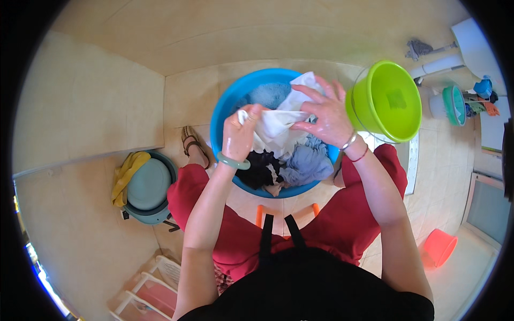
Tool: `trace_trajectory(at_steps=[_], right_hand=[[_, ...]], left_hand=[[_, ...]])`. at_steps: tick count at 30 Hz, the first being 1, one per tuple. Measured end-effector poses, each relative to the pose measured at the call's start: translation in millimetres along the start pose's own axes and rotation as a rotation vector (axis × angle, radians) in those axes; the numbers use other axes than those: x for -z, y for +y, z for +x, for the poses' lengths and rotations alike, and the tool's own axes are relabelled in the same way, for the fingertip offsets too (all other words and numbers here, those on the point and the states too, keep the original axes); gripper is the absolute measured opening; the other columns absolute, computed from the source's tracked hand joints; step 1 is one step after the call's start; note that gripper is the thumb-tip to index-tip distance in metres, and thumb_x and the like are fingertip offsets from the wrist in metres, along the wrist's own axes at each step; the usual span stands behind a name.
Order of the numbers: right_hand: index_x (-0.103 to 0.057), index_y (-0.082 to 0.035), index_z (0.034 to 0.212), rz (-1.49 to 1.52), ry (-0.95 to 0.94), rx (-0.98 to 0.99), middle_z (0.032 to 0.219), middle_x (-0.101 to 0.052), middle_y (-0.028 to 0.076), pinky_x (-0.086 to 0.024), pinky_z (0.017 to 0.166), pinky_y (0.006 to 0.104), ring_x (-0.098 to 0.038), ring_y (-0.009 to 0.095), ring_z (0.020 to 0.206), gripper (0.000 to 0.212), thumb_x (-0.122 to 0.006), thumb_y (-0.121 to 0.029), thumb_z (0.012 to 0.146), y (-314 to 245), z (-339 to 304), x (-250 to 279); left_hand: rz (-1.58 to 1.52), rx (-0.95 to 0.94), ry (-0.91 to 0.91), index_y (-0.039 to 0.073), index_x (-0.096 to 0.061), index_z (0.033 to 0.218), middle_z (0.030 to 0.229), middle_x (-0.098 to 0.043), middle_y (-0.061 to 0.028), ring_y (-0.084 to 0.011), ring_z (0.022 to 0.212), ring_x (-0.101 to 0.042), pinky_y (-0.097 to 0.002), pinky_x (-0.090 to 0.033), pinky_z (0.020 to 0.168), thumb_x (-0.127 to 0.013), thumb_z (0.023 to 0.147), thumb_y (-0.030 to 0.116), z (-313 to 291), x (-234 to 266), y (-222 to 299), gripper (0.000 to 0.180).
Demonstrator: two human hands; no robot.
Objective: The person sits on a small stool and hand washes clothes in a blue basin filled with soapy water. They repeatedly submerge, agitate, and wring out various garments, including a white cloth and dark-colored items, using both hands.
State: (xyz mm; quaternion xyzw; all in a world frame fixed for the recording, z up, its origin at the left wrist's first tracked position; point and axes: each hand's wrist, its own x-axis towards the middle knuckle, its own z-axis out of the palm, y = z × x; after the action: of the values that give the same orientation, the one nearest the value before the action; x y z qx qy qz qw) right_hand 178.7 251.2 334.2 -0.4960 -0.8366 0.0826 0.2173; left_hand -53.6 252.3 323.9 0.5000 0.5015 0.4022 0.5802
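Over a round blue basin (218, 115) I hold up a wet white cloth (277, 124). My left hand (239, 130), with a pale green bangle at its wrist, is closed around one end of it. At the other side my right hand (327, 114) has its fingers spread, with thumb and fingertips gripping the cloth's edge. Below, in the basin, lie a black garment (261, 170) and a bunched light blue garment (307, 163), with more white fabric under the cloth. Sudsy water (269, 95) shows at the basin's far side. The kind of white garment cannot be made out.
A lime green bucket (395, 101) stands right of the basin. At left, a grey-green tub (147, 184) has a mustard cloth (128, 174) over its rim. A white rack (152, 283) is at lower left, a coral bucket (440, 249) at lower right. Walls rise left and ahead.
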Motion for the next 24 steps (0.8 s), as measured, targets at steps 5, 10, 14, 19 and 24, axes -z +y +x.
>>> trace_trajectory(at_steps=[5,10,14,19,24], right_hand=[[-0.062,-0.010,0.104,1.026,-0.007,-0.473,0.109,-0.066,0.003,-0.049,0.084,0.0351,-0.062,0.018,0.098,0.028,-0.073,-0.013,0.078,-21,8,2],[-0.061,-0.007,0.081,0.448,0.213,0.140,0.078,-0.062,0.008,-0.051,0.066,0.0392,-0.062,0.033,0.072,0.012,-0.067,-0.018,0.083,-90,8,-34],[-0.058,-0.006,0.070,0.302,0.230,-0.421,0.064,-0.059,0.016,-0.049,0.054,0.0419,-0.060,0.036,0.058,0.026,-0.060,-0.022,0.090,1,29,-80],[-0.053,-0.005,0.068,0.317,0.322,-0.123,0.062,-0.057,0.016,-0.049,0.054,0.0441,-0.058,0.035,0.056,0.028,-0.056,-0.019,0.092,-52,17,-73],[-0.060,-0.004,0.094,0.241,0.107,0.014,0.078,-0.066,0.015,-0.052,0.055,0.0414,-0.065,0.032,0.069,0.018,-0.053,-0.021,0.092,-58,0,-85]], left_hand=[[-0.274,0.119,0.346,0.003,-0.062,0.082,0.070,-0.053,0.0028,-0.0062,0.069,-0.047,-0.0223,-0.040,0.064,-0.053,0.097,0.043,30,-10,-26,0.043],[-0.967,0.184,-0.139,0.011,-0.062,0.094,0.080,-0.061,-0.0034,-0.0136,0.080,-0.058,-0.0293,-0.047,0.072,-0.048,0.097,0.047,41,-27,-83,0.039],[-1.048,0.483,0.160,0.011,-0.059,0.108,0.101,-0.065,-0.0056,-0.0186,0.096,-0.062,-0.0326,-0.049,0.085,-0.045,0.099,0.034,10,-89,-22,0.029],[-0.977,0.417,0.166,0.012,-0.059,0.107,0.098,-0.065,-0.0046,-0.0198,0.093,-0.063,-0.0336,-0.049,0.085,-0.045,0.099,0.030,12,-63,-68,0.025],[-1.236,0.329,-0.134,0.012,-0.059,0.103,0.093,-0.062,-0.0034,-0.0161,0.090,-0.061,-0.0293,-0.048,0.076,-0.048,0.097,0.030,19,-60,-92,0.022]])
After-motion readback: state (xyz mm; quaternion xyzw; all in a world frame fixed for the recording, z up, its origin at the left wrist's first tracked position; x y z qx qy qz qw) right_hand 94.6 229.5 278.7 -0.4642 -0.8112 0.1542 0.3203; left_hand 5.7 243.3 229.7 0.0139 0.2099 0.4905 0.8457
